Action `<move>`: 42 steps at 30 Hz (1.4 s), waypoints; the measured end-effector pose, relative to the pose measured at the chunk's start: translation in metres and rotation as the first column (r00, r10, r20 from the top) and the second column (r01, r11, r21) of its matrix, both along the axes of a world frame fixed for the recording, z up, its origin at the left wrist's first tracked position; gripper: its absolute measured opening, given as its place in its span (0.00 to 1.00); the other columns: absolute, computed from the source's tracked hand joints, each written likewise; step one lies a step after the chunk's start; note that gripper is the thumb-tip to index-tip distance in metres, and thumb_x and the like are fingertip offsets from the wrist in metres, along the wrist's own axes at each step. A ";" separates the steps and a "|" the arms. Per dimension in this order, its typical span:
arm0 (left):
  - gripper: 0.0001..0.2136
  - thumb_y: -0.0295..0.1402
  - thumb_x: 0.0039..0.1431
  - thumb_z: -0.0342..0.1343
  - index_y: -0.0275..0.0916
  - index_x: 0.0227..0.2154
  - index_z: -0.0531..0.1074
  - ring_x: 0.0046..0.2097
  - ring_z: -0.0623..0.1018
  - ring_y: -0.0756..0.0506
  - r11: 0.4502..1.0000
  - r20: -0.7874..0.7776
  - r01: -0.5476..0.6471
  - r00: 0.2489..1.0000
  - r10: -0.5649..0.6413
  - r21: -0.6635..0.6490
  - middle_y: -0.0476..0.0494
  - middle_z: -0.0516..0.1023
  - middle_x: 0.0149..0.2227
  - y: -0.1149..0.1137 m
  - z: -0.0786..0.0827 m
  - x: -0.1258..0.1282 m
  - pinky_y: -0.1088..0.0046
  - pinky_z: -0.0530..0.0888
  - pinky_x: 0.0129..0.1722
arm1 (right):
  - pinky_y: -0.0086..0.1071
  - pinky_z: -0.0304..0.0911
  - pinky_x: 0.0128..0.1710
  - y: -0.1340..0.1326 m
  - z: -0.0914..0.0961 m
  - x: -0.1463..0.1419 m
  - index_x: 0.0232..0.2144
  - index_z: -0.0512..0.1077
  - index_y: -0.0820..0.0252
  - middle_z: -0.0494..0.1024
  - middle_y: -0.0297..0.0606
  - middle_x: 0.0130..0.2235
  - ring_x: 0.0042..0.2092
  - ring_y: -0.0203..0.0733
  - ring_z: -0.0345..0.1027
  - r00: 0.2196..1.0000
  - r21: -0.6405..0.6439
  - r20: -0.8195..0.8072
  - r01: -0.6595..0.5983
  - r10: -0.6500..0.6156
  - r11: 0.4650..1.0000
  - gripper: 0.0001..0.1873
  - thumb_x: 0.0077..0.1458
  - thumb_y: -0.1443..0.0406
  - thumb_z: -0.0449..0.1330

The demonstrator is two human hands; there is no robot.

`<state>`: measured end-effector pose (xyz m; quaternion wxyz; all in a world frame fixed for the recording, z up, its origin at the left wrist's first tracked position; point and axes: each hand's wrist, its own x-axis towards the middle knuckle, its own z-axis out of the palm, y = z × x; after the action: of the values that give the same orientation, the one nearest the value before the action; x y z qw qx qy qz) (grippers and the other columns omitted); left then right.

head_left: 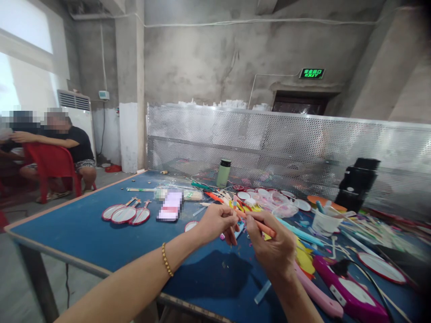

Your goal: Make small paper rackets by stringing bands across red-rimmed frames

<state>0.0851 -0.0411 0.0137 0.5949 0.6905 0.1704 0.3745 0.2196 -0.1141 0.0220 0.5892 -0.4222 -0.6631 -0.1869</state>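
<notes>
My left hand (218, 222) is raised over the middle of the table, thumb and fingers pinched together. What it pinches is too small and partly hidden to name; a short pale strip (235, 201) sticks up just past the fingertips. My right hand (274, 244) is closed around an orange pen-shaped tool (268, 230), whose tip points at the left fingertips. Both hands nearly meet. Left of them, three round white pieces with red rims and sticks (125, 214) lie overlapping beside a phone (170, 205).
A blue table (77, 233) bears a clutter of coloured strips and round frames. A white cup with tools (326, 223), a green bottle (224, 173), a purple device (350, 289) and a pink handle (318, 291) stand or lie around. People sit at far left.
</notes>
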 end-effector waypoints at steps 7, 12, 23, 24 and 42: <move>0.09 0.37 0.50 0.54 0.35 0.24 0.68 0.19 0.76 0.48 1.000 0.000 -0.016 1.000 0.016 -0.014 0.46 0.75 0.25 0.001 -0.001 0.001 0.76 0.68 0.17 | 0.28 0.64 0.28 0.001 -0.001 0.003 0.28 0.75 0.58 0.77 0.32 0.26 0.27 0.35 0.70 0.999 0.017 -0.026 0.048 -0.047 0.999 0.08 0.57 0.66 0.58; 0.09 0.37 0.50 0.54 0.35 0.24 0.68 0.19 0.75 0.48 1.000 0.000 -0.005 1.000 0.005 -0.010 0.49 0.72 0.20 -0.001 0.001 0.000 0.76 0.69 0.18 | 0.26 0.63 0.26 0.000 0.000 0.000 0.28 0.75 0.58 0.76 0.30 0.25 0.26 0.33 0.69 1.000 0.021 -0.013 0.020 -0.020 1.000 0.07 0.57 0.67 0.59; 0.09 0.36 0.51 0.54 0.35 0.24 0.68 0.19 0.76 0.47 1.000 -0.003 -0.017 1.000 0.017 0.000 0.47 0.73 0.20 0.003 -0.003 0.001 0.76 0.68 0.17 | 0.27 0.64 0.29 0.001 -0.002 0.003 0.28 0.75 0.58 0.77 0.31 0.26 0.27 0.34 0.70 0.999 0.034 -0.023 0.046 -0.045 0.998 0.07 0.57 0.66 0.58; 0.09 0.37 0.51 0.54 0.35 0.24 0.69 0.19 0.76 0.47 1.000 -0.001 -0.015 1.000 0.015 -0.001 0.47 0.73 0.21 0.003 -0.004 0.001 0.76 0.68 0.17 | 0.27 0.64 0.28 0.001 -0.002 0.003 0.28 0.75 0.58 0.77 0.31 0.26 0.27 0.34 0.69 0.999 0.033 -0.021 0.040 -0.040 0.999 0.07 0.58 0.66 0.58; 0.11 0.39 0.52 0.55 0.35 0.25 0.68 0.20 0.76 0.47 1.000 0.007 -0.008 1.000 0.008 0.002 0.46 0.74 0.22 0.004 -0.005 0.001 0.76 0.68 0.17 | 0.27 0.63 0.28 0.002 -0.003 0.004 0.28 0.75 0.58 0.77 0.31 0.26 0.27 0.34 0.70 0.998 0.024 -0.024 0.063 -0.063 0.998 0.07 0.57 0.66 0.58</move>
<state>0.0864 -0.0373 0.0083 0.5931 0.6892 0.1709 0.3795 0.2233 -0.1119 0.0190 0.5957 -0.4377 -0.6403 -0.2086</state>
